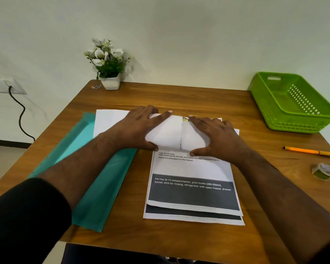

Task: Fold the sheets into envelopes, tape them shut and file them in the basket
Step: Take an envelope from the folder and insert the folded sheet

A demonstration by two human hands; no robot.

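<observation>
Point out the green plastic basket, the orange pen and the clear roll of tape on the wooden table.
Green plastic basket (274,109): head view, on its near left wall.
Orange pen (311,151): head view, middle of its barrel.
Clear roll of tape (324,171): head view, top of the roll.

Top sheet (191,168): printed, far corners folded inward, meeting at centre.
Basket (293,103): green, perforated, far right.
Tape roll (324,171): clear, right edge.

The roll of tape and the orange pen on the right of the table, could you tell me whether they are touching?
Apart. The head view shows bare wooden table between the orange pen and the roll of tape, which lies nearer the person.
</observation>
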